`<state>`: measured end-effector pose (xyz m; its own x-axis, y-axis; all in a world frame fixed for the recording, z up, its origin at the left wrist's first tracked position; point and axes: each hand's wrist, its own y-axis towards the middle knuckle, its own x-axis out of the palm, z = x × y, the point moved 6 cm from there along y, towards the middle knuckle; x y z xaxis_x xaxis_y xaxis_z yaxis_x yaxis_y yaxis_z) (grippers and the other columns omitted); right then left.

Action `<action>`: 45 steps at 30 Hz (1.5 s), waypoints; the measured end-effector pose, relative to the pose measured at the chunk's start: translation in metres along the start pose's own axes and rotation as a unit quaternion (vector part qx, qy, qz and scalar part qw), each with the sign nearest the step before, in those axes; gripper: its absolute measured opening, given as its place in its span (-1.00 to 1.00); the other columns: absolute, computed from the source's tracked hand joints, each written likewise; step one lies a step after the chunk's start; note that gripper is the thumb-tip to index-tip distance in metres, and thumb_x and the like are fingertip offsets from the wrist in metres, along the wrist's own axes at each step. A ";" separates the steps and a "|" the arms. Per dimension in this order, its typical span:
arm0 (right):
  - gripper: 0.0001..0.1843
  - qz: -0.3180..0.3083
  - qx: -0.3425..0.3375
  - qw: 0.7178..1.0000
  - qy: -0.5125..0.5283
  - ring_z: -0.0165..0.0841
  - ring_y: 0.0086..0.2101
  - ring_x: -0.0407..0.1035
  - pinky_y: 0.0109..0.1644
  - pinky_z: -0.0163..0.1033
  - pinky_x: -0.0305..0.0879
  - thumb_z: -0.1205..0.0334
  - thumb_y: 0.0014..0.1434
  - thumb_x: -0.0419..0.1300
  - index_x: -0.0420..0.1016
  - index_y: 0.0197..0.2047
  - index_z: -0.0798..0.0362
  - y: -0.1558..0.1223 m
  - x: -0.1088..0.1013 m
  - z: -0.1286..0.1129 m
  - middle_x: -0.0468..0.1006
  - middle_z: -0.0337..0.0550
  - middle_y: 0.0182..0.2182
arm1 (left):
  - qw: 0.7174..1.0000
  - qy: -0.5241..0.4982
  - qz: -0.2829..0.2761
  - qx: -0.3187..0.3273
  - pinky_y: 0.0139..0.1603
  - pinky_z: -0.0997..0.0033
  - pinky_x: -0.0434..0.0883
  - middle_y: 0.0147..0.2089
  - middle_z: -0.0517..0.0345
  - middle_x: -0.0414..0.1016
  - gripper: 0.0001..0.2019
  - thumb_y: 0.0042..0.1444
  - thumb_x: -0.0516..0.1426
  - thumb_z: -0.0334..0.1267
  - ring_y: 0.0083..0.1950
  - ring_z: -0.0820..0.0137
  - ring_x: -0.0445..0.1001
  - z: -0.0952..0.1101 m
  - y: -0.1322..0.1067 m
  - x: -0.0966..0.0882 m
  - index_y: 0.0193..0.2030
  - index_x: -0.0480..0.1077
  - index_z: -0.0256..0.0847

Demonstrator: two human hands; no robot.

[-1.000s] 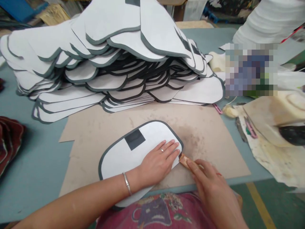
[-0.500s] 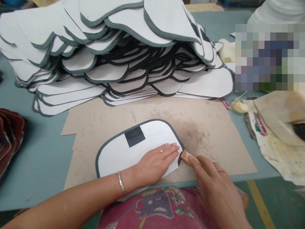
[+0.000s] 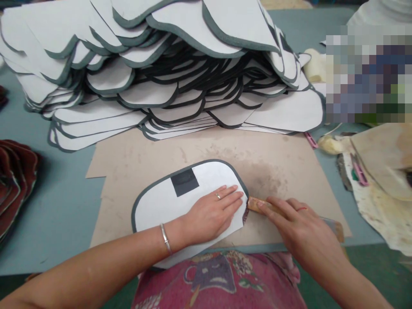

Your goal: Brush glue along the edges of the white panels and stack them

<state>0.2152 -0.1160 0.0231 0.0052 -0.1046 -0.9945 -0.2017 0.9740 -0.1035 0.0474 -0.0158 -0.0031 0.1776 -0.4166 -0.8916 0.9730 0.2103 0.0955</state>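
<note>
A rounded white panel [image 3: 154,206] with a dark grey border and a black square patch [image 3: 184,182] lies in front of me. My left hand [image 3: 214,212] rests flat on it, fingers stretched toward its right edge. My right hand [image 3: 291,221] is closed around a long tan tool [image 3: 256,205] that looks like a flat wooden stick. Its worn tip touches the panel's right border, close to my left fingertips. The tool's rear end, greyish and orange-brown, shows behind the hand. Below the tip, a short stretch of the border looks dark reddish-brown.
Brown board [image 3: 128,150] lies under the panel on the blue-grey table [image 3: 67,193]. A tall heap of similar white panels [image 3: 154,94] stands behind. Dark red pieces [image 3: 16,184] are stacked at left. At right are a stained cloth [image 3: 380,206] and a pink clip-like item [image 3: 359,171].
My right hand and the tool have shifted a little up along the panel's right border, the tool now lying flatter. My left hand stays on the panel. The whole view has shifted slightly.
</note>
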 end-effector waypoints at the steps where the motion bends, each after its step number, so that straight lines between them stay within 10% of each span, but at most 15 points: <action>1: -0.32 0.002 -0.008 1.000 -0.001 -0.16 -0.08 0.34 -0.05 -0.02 0.40 0.45 0.16 0.21 0.35 0.33 -0.10 0.002 0.000 0.002 0.46 -0.14 0.16 | 1.000 -0.002 0.006 -0.004 0.48 0.13 0.22 0.42 -0.14 0.24 -0.61 0.41 -0.02 -0.32 0.46 0.18 0.19 -0.001 0.000 -0.001 0.31 0.25 -0.38; 20: -0.46 0.027 -0.022 0.999 0.002 -0.26 -0.15 0.31 -0.09 -0.14 0.25 0.38 0.35 0.04 0.32 0.33 -0.23 0.087 -0.001 0.018 0.47 -0.14 0.09 | 0.987 0.011 0.067 -0.148 0.51 -0.26 -0.04 0.51 -0.18 0.01 -0.57 0.32 0.10 -0.18 0.57 -0.04 -0.19 -0.020 -0.002 -0.009 0.27 0.33 -0.28; 31: -0.32 0.033 0.168 0.984 0.045 -0.15 -0.02 0.39 -0.08 -0.04 0.41 0.44 0.30 0.05 0.13 0.44 -0.09 -0.027 0.017 -0.040 0.41 0.00 0.18 | 0.998 -0.050 0.006 0.029 0.52 0.17 0.13 0.41 -0.11 0.26 -0.62 0.35 -0.01 -0.41 0.42 0.26 0.25 -0.008 0.012 -0.007 0.27 0.31 -0.35; 38: -0.42 0.047 0.153 0.986 0.042 -0.15 -0.03 0.40 -0.05 -0.04 0.40 0.43 0.29 0.08 0.28 0.35 -0.07 -0.006 0.013 -0.020 0.43 -0.03 0.17 | 0.998 -0.018 0.008 -0.051 0.53 -0.11 0.04 0.46 -0.10 0.17 -0.58 0.24 0.06 -0.42 0.54 0.10 0.00 0.004 0.012 -0.002 0.24 0.34 -0.26; 45: -0.38 0.039 0.124 0.991 0.039 -0.15 -0.05 0.39 -0.05 -0.03 0.41 0.46 0.28 0.09 0.24 0.37 -0.06 -0.012 0.009 -0.032 0.44 -0.03 0.15 | 0.998 -0.051 -0.020 0.036 0.54 -0.05 0.02 0.36 -0.05 0.32 -0.63 0.19 0.09 -0.46 0.50 0.16 0.10 -0.001 0.006 -0.007 0.15 0.39 -0.26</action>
<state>0.1859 -0.1353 0.0161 -0.0778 -0.0333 -0.9964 0.0483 0.9981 -0.0371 0.0518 -0.0104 0.0033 0.1495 -0.5126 -0.8455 0.9869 0.1298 0.0958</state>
